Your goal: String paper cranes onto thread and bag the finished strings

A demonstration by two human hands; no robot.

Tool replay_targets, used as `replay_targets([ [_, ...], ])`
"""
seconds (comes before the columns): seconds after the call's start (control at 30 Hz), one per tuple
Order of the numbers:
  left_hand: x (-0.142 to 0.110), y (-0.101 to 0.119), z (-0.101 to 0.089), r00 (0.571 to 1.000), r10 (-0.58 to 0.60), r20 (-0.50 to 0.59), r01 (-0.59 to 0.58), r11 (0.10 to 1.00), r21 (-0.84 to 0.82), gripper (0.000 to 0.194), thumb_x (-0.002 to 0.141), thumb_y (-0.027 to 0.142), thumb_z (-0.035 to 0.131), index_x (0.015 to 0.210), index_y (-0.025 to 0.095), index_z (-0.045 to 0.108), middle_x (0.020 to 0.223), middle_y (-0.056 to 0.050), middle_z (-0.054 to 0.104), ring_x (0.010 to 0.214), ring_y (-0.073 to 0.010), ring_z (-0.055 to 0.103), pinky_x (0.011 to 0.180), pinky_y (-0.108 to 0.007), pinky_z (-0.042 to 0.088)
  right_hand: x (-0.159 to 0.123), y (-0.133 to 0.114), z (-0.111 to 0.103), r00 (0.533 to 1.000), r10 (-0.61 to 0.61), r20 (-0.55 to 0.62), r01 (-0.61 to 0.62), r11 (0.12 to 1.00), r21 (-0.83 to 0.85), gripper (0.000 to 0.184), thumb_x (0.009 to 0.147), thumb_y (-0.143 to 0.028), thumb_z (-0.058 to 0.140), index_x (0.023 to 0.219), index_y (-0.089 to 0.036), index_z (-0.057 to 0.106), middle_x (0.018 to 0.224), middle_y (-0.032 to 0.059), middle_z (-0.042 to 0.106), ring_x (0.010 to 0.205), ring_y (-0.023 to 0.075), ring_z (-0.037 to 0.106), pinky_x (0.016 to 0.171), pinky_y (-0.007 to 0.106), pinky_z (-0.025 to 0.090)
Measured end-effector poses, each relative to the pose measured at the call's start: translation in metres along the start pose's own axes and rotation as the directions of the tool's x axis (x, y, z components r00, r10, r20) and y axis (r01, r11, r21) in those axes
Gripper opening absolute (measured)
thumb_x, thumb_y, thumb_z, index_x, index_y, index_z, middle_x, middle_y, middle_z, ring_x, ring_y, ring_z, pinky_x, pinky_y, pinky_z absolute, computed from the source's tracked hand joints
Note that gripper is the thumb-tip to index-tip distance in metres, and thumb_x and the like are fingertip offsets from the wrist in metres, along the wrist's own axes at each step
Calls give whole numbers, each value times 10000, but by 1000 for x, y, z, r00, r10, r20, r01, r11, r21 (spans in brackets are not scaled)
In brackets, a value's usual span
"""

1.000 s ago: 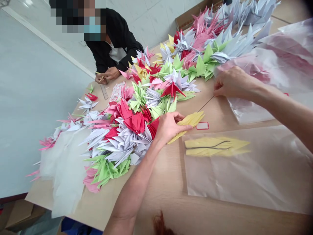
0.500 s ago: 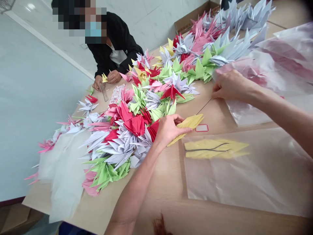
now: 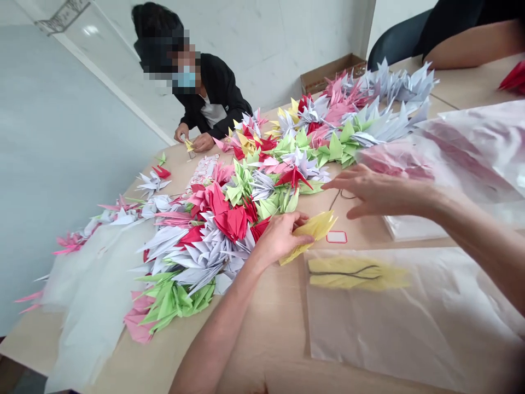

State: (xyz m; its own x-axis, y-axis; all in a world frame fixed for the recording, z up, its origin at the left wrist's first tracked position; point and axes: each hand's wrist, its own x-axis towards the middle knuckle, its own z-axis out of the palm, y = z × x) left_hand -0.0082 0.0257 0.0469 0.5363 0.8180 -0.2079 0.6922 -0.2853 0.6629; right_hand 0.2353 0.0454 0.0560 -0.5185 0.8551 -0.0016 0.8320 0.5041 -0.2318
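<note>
My left hand point(image 3: 281, 236) grips a flat bundle of folded yellow paper point(image 3: 315, 234), thumb on the near side and fingers curled behind. To its right, my right hand point(image 3: 363, 189) hovers with fingers stretched out and apart, nothing held between them. Beneath those fingers a thin dark cord point(image 3: 337, 198) lies on the table and runs toward the yellow bundle. Nearer to me lies a clear plastic bag point(image 3: 369, 328) containing another flat yellow paper bundle point(image 3: 340, 279) with a dark cord along it. A small red-bordered label point(image 3: 337, 237) sits just beyond the bag.
Heaped folded paper point(image 3: 205, 235) in white, red, green and pink fills the left and middle. More plastic bags point(image 3: 471, 164) lie at the right, translucent sheets point(image 3: 90, 290) at the left. A masked person point(image 3: 217, 104) works opposite; another person's arm point(image 3: 471, 46) rests top right.
My right hand has let go of the cord and opened, its fingers now reaching left. The yellow bundle stays in my left hand. The view has shifted, bringing another person's arm into sight.
</note>
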Motion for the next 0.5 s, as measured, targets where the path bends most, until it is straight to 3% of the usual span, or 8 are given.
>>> replay_targets([
  [0.1, 0, -1, 1, 1000, -7, -20, 7, 999, 44, 488, 628, 324, 750, 1076, 178, 621, 995, -51, 692, 893, -188, 637, 718, -235, 467, 0, -7, 5, 999, 42, 30, -42, 999, -12, 649, 664, -205, 622, 1300, -218, 493, 1167, 125, 577, 1127, 347, 442, 865, 439, 426],
  [0.17, 1, -2, 2, 1000, -10, -21, 11, 999, 48, 525, 593, 329, 772, 1075, 188, 620, 993, -50, 693, 898, -197, 636, 708, -240, 464, 1, -9, 8, 999, 8, 44, -9, 1000, 28, 625, 661, -207, 632, 1276, -233, 520, 1186, 118, 567, 1157, 350, 413, 894, 451, 414],
  [0.33, 0, -3, 2, 1000, -18, -4, 17, 999, -44, 610, 538, 276, 791, 1105, 179, 591, 942, -50, 704, 849, -198, 646, 676, -241, 458, 6, -14, 17, 985, -84, 152, 35, 954, 299, 692, 645, -415, 689, 1296, -306, 480, 1258, 59, 523, 1233, 314, 353, 954, 424, 382],
  [0.4, -1, -2, -1, 1000, -8, -14, 6, 995, -99, 608, 556, 229, 770, 1130, 175, 575, 906, -42, 707, 812, -185, 648, 673, -237, 453, 10, -16, 19, 985, -64, 160, 0, 928, 374, 686, 669, -499, 667, 1296, -289, 484, 1224, 73, 548, 1165, 299, 431, 922, 398, 391],
  [0.5, -2, 1, -8, 999, 24, -46, -33, 981, -190, 593, 588, 215, 750, 1151, 182, 565, 841, -18, 702, 760, -164, 639, 682, -235, 446, 15, -18, 20, 987, -46, 156, -49, 829, 556, 556, 706, -537, 633, 1178, -246, 588, 999, 63, 648, 876, 229, 568, 754, 324, 435],
])
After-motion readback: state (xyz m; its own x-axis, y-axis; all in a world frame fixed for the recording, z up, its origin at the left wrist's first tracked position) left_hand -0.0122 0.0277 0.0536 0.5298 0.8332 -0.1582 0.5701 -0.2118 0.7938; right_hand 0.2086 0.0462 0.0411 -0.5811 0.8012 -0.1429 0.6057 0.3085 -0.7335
